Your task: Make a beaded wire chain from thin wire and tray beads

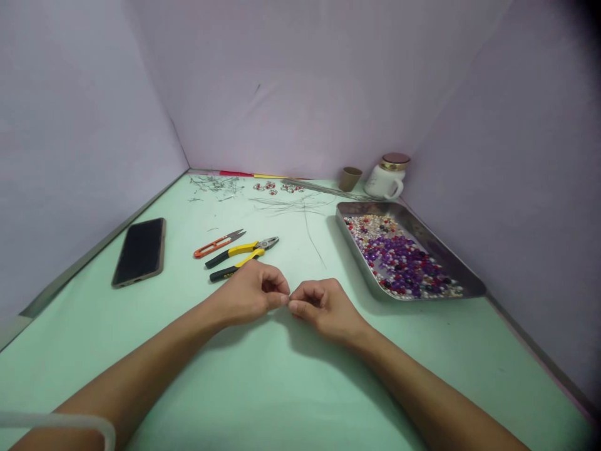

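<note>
My left hand (258, 290) and my right hand (326, 307) meet fingertip to fingertip above the green table (282, 388). Each is closed in a pinch of thumb and forefinger. Whatever sits between the fingertips is too small to make out. Just beyond my left hand lie pliers (244, 249) with yellow and black handles, their jaws pointing away to the right. Orange-handled thread snips (218, 243) rest beside them. To the right of my right hand stands a metal tray (350, 241) with many purple, red, white and gold beads (399, 260).
A phone (139, 252) lies at the left. Along the back are wire scraps (216, 185), small beaded pieces (270, 186), loose thin wires (291, 203) and a bundle of long wires (323, 188). A brown cup (350, 179) and a lidded white mug (385, 180) stand at back right.
</note>
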Demonstrator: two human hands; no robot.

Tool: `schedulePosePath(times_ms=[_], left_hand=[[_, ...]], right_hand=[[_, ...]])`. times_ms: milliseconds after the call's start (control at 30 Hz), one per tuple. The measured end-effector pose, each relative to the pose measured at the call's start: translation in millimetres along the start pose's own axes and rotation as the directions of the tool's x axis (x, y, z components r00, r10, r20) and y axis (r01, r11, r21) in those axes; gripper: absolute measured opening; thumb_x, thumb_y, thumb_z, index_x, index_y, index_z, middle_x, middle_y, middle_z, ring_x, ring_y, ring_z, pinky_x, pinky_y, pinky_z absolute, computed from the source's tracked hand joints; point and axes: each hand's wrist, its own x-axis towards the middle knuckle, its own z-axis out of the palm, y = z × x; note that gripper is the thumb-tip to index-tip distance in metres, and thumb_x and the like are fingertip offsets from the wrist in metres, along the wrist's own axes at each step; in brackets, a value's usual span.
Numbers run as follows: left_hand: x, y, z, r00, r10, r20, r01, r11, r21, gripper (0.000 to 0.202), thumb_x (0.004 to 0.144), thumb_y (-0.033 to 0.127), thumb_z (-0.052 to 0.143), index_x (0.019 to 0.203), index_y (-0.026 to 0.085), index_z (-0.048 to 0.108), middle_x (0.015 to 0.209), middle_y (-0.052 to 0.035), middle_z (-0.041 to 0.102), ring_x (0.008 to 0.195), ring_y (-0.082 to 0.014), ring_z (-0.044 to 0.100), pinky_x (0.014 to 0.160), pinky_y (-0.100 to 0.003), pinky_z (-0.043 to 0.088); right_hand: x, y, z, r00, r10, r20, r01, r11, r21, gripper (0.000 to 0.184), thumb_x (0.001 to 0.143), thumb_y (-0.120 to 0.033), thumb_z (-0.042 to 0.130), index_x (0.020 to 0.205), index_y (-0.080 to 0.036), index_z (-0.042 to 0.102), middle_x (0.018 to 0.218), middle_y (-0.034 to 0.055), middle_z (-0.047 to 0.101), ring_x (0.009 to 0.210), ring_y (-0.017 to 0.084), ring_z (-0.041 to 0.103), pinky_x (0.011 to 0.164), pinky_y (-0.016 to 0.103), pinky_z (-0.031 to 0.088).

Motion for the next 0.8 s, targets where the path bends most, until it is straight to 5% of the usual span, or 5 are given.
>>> schedulePosePath(times_ms=[267, 367, 600, 667, 800], left_hand=[[2, -6, -0.8, 0.994, 0.013, 0.111, 0.001, 0.992, -0.126, 0.006, 0.064, 0.019, 0.054, 0.064, 0.013, 0.056, 0.054, 0.004, 0.048, 0.05, -0.007, 0.039, 0.046, -0.019, 0.029], [2, -7, -1.9, 0.987, 0.068, 0.143, -0.036, 0.975, -0.219, 0.004, 0.064, 0.016, 0.054, 0.064, 0.013, 0.054, 0.053, 0.0049, 0.046, 0.05, -0.0062, 0.036, 0.047, -0.018, 0.028], [2, -9, -7.6, 0.895, 0.314, 0.317, -0.164, 0.892, -0.421, 0.003, 0.069, 0.015, 0.052, 0.07, 0.013, 0.054, 0.067, -0.0015, 0.057, 0.063, -0.0115, 0.051, 0.06, -0.024, 0.038], [4, -12, -10.2, 0.918, 0.308, 0.25, -0.184, 0.888, -0.422, 0.005, 0.071, 0.018, 0.054, 0.07, 0.013, 0.055, 0.071, -0.002, 0.057, 0.067, -0.0125, 0.053, 0.064, -0.025, 0.04], [6, -14, -12.9, 0.992, 0.11, -0.066, -0.125, 0.951, -0.283, 0.021, 0.072, 0.03, 0.055, 0.086, 0.015, 0.058, 0.069, 0.0003, 0.054, 0.061, -0.0107, 0.048, 0.056, -0.023, 0.038]], right_hand=[[0, -4, 0, 0.999, 0.044, 0.015, -0.044, 0.999, 0.028, 0.009, 0.065, -0.017, 0.055, 0.057, -0.013, 0.059, 0.05, -0.002, 0.052, 0.047, 0.007, 0.04, 0.045, 0.02, 0.03], [1, -2, -1, 0.993, 0.078, 0.088, -0.093, 0.978, 0.188, 0.011, 0.064, -0.02, 0.058, 0.055, -0.013, 0.057, 0.048, -0.0018, 0.053, 0.045, 0.007, 0.042, 0.044, 0.02, 0.031], [2, 4, 0, 0.917, 0.126, 0.378, -0.332, 0.767, 0.549, 0.018, 0.059, -0.027, 0.066, 0.059, -0.011, 0.059, 0.048, 0.0007, 0.057, 0.04, 0.008, 0.049, 0.045, 0.021, 0.036], [2, 3, 1, 0.94, 0.121, 0.319, -0.284, 0.793, 0.538, 0.017, 0.06, -0.027, 0.065, 0.06, -0.012, 0.059, 0.048, 0.0003, 0.057, 0.042, 0.008, 0.049, 0.046, 0.021, 0.036], [2, -2, 3, 0.996, 0.089, -0.017, -0.077, 0.93, 0.359, 0.013, 0.064, -0.024, 0.061, 0.057, -0.013, 0.057, 0.05, -0.0011, 0.055, 0.046, 0.008, 0.047, 0.049, 0.021, 0.037]])
